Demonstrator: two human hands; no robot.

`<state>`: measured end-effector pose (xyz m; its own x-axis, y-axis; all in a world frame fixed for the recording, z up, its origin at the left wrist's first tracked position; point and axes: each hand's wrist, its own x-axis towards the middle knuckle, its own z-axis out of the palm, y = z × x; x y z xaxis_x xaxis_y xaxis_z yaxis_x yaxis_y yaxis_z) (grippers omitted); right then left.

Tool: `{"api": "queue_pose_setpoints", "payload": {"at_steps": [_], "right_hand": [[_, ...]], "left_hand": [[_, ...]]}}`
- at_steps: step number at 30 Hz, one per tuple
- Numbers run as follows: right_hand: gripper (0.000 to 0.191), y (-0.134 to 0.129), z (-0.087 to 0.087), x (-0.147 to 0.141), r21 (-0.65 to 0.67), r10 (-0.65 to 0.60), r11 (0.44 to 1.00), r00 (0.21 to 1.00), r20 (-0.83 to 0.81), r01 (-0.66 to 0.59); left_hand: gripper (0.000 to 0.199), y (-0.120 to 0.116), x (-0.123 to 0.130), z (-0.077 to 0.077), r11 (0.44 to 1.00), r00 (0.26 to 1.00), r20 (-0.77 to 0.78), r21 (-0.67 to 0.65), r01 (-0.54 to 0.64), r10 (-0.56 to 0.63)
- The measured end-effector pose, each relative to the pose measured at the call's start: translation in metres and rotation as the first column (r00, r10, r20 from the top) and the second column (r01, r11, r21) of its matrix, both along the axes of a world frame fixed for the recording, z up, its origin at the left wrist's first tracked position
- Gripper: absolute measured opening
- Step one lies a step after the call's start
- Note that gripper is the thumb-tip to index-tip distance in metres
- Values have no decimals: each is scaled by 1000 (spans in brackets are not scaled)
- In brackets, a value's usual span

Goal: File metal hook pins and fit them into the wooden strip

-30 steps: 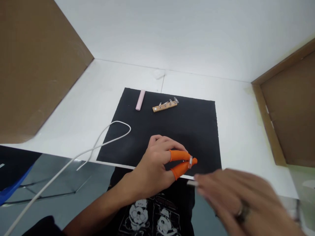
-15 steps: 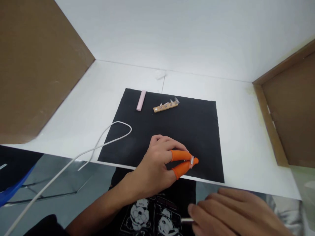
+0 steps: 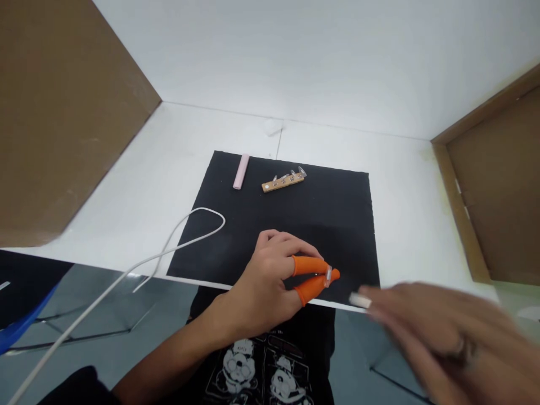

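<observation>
Orange covers sit on the thumb and index finger of my left hand (image 3: 274, 270), which pinches a small clear piece (image 3: 328, 273) above the black mat (image 3: 337, 225). To the right, my right hand (image 3: 439, 332) is blurred by motion, with a short white stick (image 3: 360, 300) between its fingertips. The stick's tip points left, near the mat's front right corner, apart from the clear piece. Farther back on the mat lie a wooden strip (image 3: 282, 182) bearing several small clear pieces and a pale pink bar (image 3: 241, 171).
A white cable (image 3: 143, 262) loops over the mat's left edge and hangs off the front of the white table (image 3: 122, 197). Brown panels stand at the left (image 3: 76, 112) and right (image 3: 498, 180). A white wall (image 3: 304, 62) rises behind.
My right hand has moved up and to the right, bringing the white stick from below the table edge to the mat's front right corner. My left hand keeps its pinch and place.
</observation>
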<state>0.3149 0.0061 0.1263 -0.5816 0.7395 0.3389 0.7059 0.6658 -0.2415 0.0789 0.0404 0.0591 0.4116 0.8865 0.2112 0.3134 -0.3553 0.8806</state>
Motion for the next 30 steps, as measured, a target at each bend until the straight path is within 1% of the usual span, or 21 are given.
{"api": "queue_pose_setpoints", "payload": {"at_steps": [2,3,4,6,8,10,11,13,14,15,17,19,20,21,23,25,26,27,28,29,30], "right_hand": [[11,6,0,8,109,-110,988,993,40,105],[11,7,0,7,113,-123,987,992,34,118],[12,5,0,3,79,-102,992,995,15,100],[24,-3,0,-9,-42,-16,999,999,-46,14],[32,-10,-1,-16,-136,70,988,996,-62,-78],[31,-9,-3,-10,-113,87,990,996,-33,-90],[28,-5,-4,-3,-63,56,996,998,-5,-56],[17,3,-5,11,67,-91,994,994,63,87],[15,6,-5,13,108,-148,984,986,78,139],[13,7,-5,13,109,-161,982,984,80,152],[16,2,-5,2,14,-64,998,997,42,64],[28,-6,-5,-9,-96,40,994,999,-28,-42],[31,-8,-5,-12,-121,61,990,997,-57,-68],[29,-9,-5,-10,-130,47,990,997,-58,-54],[22,-5,-6,3,-87,-7,996,1000,-17,5],[15,3,-6,18,68,-114,992,991,67,109],[14,6,-6,21,121,-152,983,983,103,139],[14,6,-5,21,141,-148,982,981,123,130],[14,5,-4,17,107,-102,990,987,128,88],[16,2,-3,10,40,-35,999,993,109,31],[23,-1,-2,2,-46,63,997,996,66,-60]], "left_hand": [[3,0,0,-1,1000,1000,-4,-4,3,-3],[3,0,0,-1,1000,1000,-5,-5,5,-5],[3,0,0,-1,1000,1000,-5,-4,6,-6],[3,0,0,-1,1000,1000,-5,-3,7,-7],[4,0,0,-1,1000,1000,-2,-1,4,-4],[3,0,0,-2,1000,1000,2,2,2,-2],[3,0,0,-2,1000,1000,3,3,3,-3],[3,-1,0,-3,1000,1000,7,5,3,-3],[3,-1,0,-4,1000,1000,7,4,3,-3],[3,-1,0,-4,1000,1000,7,5,2,-2],[3,-1,0,-5,1000,1000,6,6,-3,3],[3,-1,0,-5,1000,1000,6,9,-6,6],[3,-1,0,-4,1000,1000,5,9,-5,5],[3,-1,-1,-4,1000,1000,3,9,-1,1],[3,-1,-2,-3,1000,1000,-5,5,7,-7],[3,-2,-2,-4,1000,1000,-9,-1,7,-7],[3,-2,-2,-4,1000,1000,-4,-2,3,-3],[3,-2,-2,-4,1000,1000,3,-3,-2,2],[3,-2,-2,-5,1000,1000,7,-4,-5,5],[4,-2,-1,-5,1000,1000,9,-3,-7,7],[5,-2,-1,-6,1000,1000,10,-1,-10,10]]}}
